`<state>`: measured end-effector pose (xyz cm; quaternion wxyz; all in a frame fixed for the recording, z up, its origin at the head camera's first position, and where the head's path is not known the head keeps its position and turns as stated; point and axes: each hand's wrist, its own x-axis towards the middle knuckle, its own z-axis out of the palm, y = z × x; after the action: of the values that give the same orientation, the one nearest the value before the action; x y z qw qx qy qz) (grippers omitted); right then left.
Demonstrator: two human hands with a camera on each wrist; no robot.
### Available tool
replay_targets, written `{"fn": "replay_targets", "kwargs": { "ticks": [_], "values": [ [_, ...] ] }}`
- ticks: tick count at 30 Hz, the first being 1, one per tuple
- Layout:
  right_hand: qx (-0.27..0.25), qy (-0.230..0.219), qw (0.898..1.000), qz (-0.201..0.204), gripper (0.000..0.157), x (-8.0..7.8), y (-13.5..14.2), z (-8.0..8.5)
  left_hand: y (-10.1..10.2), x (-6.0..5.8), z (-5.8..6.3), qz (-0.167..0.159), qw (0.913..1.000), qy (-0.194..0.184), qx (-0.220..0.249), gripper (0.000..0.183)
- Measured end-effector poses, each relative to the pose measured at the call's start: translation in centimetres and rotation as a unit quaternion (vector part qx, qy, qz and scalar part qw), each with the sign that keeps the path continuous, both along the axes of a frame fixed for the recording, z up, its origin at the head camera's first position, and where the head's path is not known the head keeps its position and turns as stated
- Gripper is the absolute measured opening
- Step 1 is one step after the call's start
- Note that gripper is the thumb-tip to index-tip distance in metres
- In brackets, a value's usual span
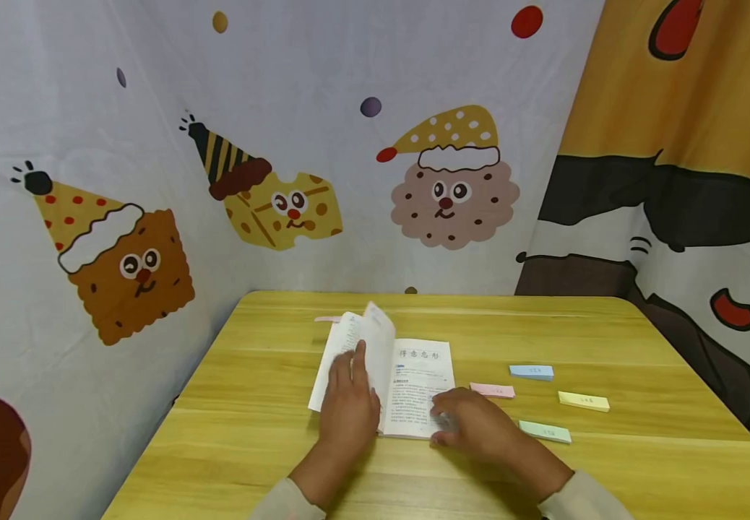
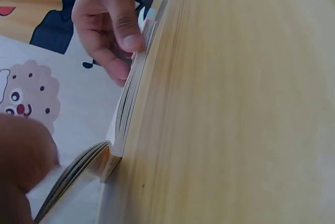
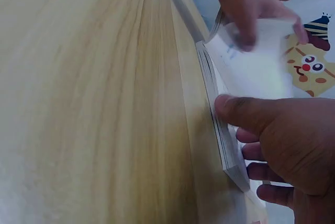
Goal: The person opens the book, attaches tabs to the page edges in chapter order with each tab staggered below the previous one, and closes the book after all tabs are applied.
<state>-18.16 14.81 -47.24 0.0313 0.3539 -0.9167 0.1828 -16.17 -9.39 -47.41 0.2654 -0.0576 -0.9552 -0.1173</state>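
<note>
An open book (image 1: pixel 417 393) lies on the wooden table, its right page showing large printed characters at the top. My left hand (image 1: pixel 349 408) rests on the left-hand pages with its fingers extended, and a raised leaf (image 1: pixel 380 328) curves up beside the fingertips. At the lower right corner, my right hand (image 1: pixel 479 422) holds the book's edge. The right wrist view shows its thumb (image 3: pixel 230 109) against the page edges and the other fingers bent over the page. A pink strip (image 1: pixel 327 318) sticks out from the top of the left-hand pages.
To the book's right lie several folded paper strips: blue (image 1: pixel 531 372), pink (image 1: pixel 492 391), yellow (image 1: pixel 584 401) and green (image 1: pixel 545 432), each with small writing. The table (image 1: pixel 251 448) meets a cartoon-printed curtain (image 1: pixel 362 267) at its back edge.
</note>
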Motion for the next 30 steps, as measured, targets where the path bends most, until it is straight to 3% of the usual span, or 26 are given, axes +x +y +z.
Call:
{"fn": "replay_targets", "kwargs": {
  "ticks": [4,6,10,13,15,21,25,27,30],
  "values": [
    [0.021,0.002,1.0,0.018,0.036,0.0,0.2,0.2,-0.3,0.0,0.4,0.007,0.9962,-0.02,-0.084,0.088],
    [0.023,0.001,0.999,0.025,0.033,-0.2,0.3,0.2,-0.4,0.1,0.5,-0.031,0.9925,-0.04,-0.111,0.075],
    [0.017,0.02,0.999,0.047,0.015,-0.4,0.4,0.1,-0.2,0.5,0.2,-0.129,0.9804,-0.087,-0.121,0.043],
    [0.002,0.048,0.998,0.044,0.011,-0.4,0.4,0.0,-0.1,0.7,-0.1,-0.158,0.976,-0.111,-0.101,0.025],
    [-0.011,0.069,0.997,0.019,0.016,-0.4,0.3,0.0,0.1,0.8,-0.1,-0.154,0.9758,-0.12,-0.098,0.021],
    [-0.072,0.117,0.986,-0.096,0.037,-0.2,-0.1,0.3,0.4,0.7,-0.3,-0.137,0.975,-0.145,-0.098,0.074],
    [-0.105,0.121,0.975,-0.153,0.034,-0.2,-0.3,0.6,0.6,0.5,-0.6,-0.118,0.981,-0.13,-0.083,0.075],
    [-0.091,0.094,0.982,-0.139,0.027,-0.2,-0.3,0.5,0.6,0.5,-0.6,-0.099,0.9873,-0.112,-0.053,0.076],
    [-0.037,0.044,0.996,-0.07,0.024,-0.1,-0.1,0.1,0.6,0.5,-0.5,-0.057,0.9964,-0.062,0.008,0.084]
  ]
}}
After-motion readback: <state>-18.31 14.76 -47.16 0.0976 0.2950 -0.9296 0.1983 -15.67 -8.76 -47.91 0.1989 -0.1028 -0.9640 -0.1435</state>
